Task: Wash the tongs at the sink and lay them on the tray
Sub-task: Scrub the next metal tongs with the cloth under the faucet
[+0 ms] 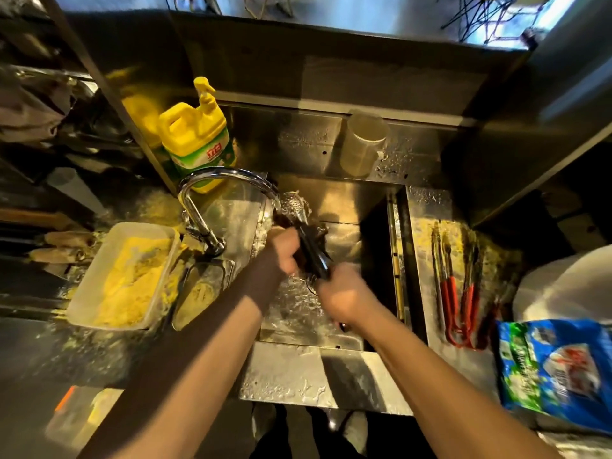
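Observation:
Black-handled tongs with a metal tip are held over the steel sink, the tip up under the running water of the chrome tap. My right hand grips the lower end of the handle. My left hand is curled round the handle's middle. On the steel tray to the right of the sink lie red-handled tongs and a second pair side by side.
A yellow detergent bottle stands behind the tap. A plastic tub of yellow crumbs and a metal scoop sit left of the sink. A clear cup stands on the back ledge. A blue bag lies at right.

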{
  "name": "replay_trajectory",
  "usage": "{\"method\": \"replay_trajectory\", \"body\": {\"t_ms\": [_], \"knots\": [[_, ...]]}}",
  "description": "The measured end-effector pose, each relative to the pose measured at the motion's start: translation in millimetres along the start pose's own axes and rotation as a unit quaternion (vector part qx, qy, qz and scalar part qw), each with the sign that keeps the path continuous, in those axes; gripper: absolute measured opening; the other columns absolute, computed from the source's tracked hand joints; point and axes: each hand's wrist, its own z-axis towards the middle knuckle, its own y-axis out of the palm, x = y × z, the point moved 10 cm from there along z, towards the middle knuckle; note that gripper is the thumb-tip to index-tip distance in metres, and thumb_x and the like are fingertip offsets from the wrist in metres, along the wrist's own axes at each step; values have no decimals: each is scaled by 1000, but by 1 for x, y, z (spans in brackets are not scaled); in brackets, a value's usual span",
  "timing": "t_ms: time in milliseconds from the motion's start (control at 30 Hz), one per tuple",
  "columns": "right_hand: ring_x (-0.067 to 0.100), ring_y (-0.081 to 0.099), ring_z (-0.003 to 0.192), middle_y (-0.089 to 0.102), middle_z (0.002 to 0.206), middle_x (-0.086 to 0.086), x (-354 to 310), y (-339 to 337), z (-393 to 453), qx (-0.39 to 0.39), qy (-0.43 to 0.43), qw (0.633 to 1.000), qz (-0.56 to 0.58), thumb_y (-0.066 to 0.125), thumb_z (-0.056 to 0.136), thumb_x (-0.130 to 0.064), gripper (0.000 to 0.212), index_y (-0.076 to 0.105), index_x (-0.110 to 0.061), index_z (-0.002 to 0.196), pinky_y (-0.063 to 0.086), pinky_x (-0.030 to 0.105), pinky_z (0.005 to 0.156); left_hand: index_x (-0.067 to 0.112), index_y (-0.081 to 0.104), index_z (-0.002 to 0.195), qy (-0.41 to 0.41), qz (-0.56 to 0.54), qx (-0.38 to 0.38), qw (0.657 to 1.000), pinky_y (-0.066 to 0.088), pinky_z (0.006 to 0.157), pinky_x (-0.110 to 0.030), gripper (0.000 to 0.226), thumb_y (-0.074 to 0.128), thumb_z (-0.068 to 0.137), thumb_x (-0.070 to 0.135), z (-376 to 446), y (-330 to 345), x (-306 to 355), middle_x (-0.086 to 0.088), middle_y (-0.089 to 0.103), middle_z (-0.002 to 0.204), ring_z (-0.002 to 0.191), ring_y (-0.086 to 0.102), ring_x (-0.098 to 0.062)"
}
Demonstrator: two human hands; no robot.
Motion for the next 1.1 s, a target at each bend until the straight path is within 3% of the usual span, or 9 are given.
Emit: {"method": "replay_trajectory", "body": {"t_ms": [67, 200, 300, 400, 500, 600, 733, 967, 1100], "knots": [[12, 54, 47, 59, 71, 6, 0, 6, -1, -22, 0, 1000, 2, 53, 93, -9, 8, 54, -12, 101, 42, 24, 39, -1, 63, 114, 3, -23, 35, 999, 59, 81, -48, 24, 43, 102, 4, 11, -11, 0, -22, 69, 102, 90, 72, -32], [14, 52, 45, 57, 65, 6, 6, 4, -3, -9, 1, 1000, 3, 52, 89, -6, 12, 57, -7, 100, 40, 26, 41, 5, 59, 93, 1, -20, 38, 999, 60, 53, -39, 19, 41, 102, 4, 11, -11, -6, -16, 63, 78, 53, 67, -25], [14, 54, 46, 59, 70, 7, 8, 10, -3, -21, 5, 1000, 2, 53, 90, -9, 11, 57, -9, 101, 41, 26, 40, 2, 61, 93, -7, -17, 62, 998, 58, 75, -49, 25, 37, 102, 2, 16, -17, -16, -17, 65, 80, 67, 67, -28], [15, 54, 46, 58, 66, 6, 12, 2, 0, 1, 12, 1000, 10, 52, 90, -8, 11, 60, -8, 96, 40, 25, 39, 7, 59, 86, 10, 14, 35, 999, 59, 61, -33, 19, 46, 98, 0, 15, -8, -15, -11, 63, 75, 62, 64, -23], [23, 58, 54, 61, 73, 11, 10, 6, 2, -22, 11, 1000, 8, 51, 89, -7, 18, 60, -6, 105, 46, 30, 47, 2, 60, 108, 8, -20, 45, 999, 61, 76, -44, 26, 35, 101, -2, 21, -11, -16, -20, 62, 94, 76, 67, -30], [20, 57, 52, 60, 72, 10, 17, 4, 4, -13, 28, 999, 21, 50, 89, -7, 19, 59, -4, 105, 45, 30, 45, 2, 68, 89, 3, -4, 23, 1000, 60, 65, -35, 31, 39, 99, -1, 21, -1, -18, -18, 63, 81, 60, 66, -26], [18, 54, 49, 60, 72, 10, 18, 3, 6, -3, 31, 999, 28, 51, 89, -7, 13, 58, -5, 99, 43, 30, 44, 2, 58, 126, 14, 28, 50, 998, 56, 77, -41, 30, 39, 102, 4, 22, -4, -15, -21, 62, 106, 80, 68, -33], [17, 51, 51, 56, 67, 6, 14, -12, 12, 0, 8, 1000, 15, 51, 89, -7, 9, 60, -7, 90, 43, 31, 49, 0, 62, 99, 8, 9, 19, 1000, 57, 59, -34, 21, 42, 95, -6, 25, 13, -21, -22, 58, 97, 66, 64, -27], [11, 44, 35, 51, 54, -3, 35, -10, -16, -48, 22, 997, 51, 58, 90, -21, 15, 61, -8, 98, 37, 24, 37, -3, 57, 129, 16, -36, 143, 989, 53, 94, -55, 35, 57, 98, 14, 36, -34, -10, -24, 63, 123, 106, 66, -37]]}}
